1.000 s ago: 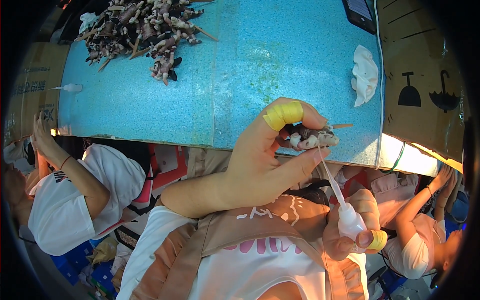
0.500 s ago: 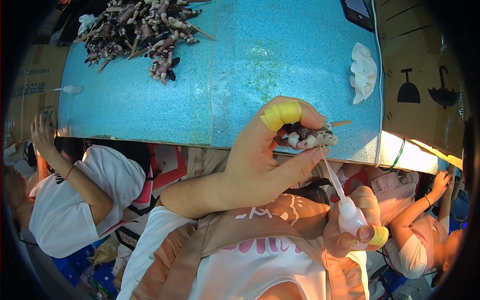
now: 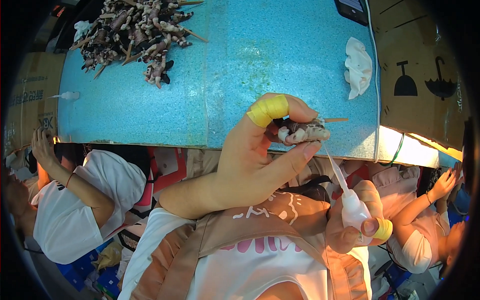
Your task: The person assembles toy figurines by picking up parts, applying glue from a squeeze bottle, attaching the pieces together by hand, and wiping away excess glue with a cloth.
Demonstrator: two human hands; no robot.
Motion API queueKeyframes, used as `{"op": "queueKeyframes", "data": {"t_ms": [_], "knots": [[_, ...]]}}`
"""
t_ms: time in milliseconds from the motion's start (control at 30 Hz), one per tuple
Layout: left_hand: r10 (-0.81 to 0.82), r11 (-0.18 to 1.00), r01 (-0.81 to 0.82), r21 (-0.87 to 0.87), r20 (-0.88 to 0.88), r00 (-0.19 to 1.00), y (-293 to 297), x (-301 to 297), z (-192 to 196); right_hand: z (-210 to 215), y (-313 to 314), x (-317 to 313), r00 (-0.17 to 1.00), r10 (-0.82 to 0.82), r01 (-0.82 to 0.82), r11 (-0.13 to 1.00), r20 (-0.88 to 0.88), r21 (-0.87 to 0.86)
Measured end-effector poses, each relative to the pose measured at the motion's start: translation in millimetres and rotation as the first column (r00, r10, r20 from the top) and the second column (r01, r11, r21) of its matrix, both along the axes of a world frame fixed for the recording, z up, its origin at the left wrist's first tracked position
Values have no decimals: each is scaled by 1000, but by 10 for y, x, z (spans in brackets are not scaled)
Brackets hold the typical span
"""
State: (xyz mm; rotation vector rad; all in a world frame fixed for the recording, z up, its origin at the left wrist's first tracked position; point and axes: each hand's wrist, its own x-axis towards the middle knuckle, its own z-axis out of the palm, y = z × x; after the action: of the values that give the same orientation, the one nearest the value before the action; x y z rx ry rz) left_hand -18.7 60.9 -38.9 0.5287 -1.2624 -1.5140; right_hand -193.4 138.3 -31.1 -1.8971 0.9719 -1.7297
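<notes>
My left hand [image 3: 245,155], yellow tape round its index finger, pinches a small brown-and-cream figurine [image 3: 304,132] between thumb and fingers above the table's front edge. A thin wooden stick [image 3: 336,120] pokes out from the figurine's right end. Below and to the right, my right hand [image 3: 372,205], its thumb also taped yellow, is wrapped round a small white squeeze bottle [image 3: 354,210]. The long thin nozzle [image 3: 337,170] of this bottle points up at the figurine, its tip close to the figurine's lower right side; whether they touch I cannot tell.
Many similar figurines with sticks lie piled [image 3: 137,30] at the back left of the blue table [image 3: 150,115]. Another small bottle [image 3: 70,95] lies at the left edge. A crumpled tissue [image 3: 358,67], a phone [image 3: 352,10] and a cardboard box [image 3: 420,65] are right. Two people sit at either side.
The figurine in my left hand is tilted slightly differently, its stick now nearly level. The bottle has shifted slightly right, and the whole view has moved a little.
</notes>
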Motion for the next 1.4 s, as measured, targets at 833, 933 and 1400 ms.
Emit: {"op": "queueKeyframes", "data": {"t_ms": [833, 933, 1400], "knots": [[10, 987, -1, 159, -55, 998, 29, -34, 8, 15, 32, -130, 994, 94, -88, 991, -63, 98], [22, 985, -11, 174, -59, 998, 12, 6, -4, 0, -41, -81, 993, 109, -106, 992, -41, 75], [265, 939, -275, 206, 74, 961, -6, 60, -54, -283, -820, -184, 949, -134, 226, 920, -286, 319]]}}
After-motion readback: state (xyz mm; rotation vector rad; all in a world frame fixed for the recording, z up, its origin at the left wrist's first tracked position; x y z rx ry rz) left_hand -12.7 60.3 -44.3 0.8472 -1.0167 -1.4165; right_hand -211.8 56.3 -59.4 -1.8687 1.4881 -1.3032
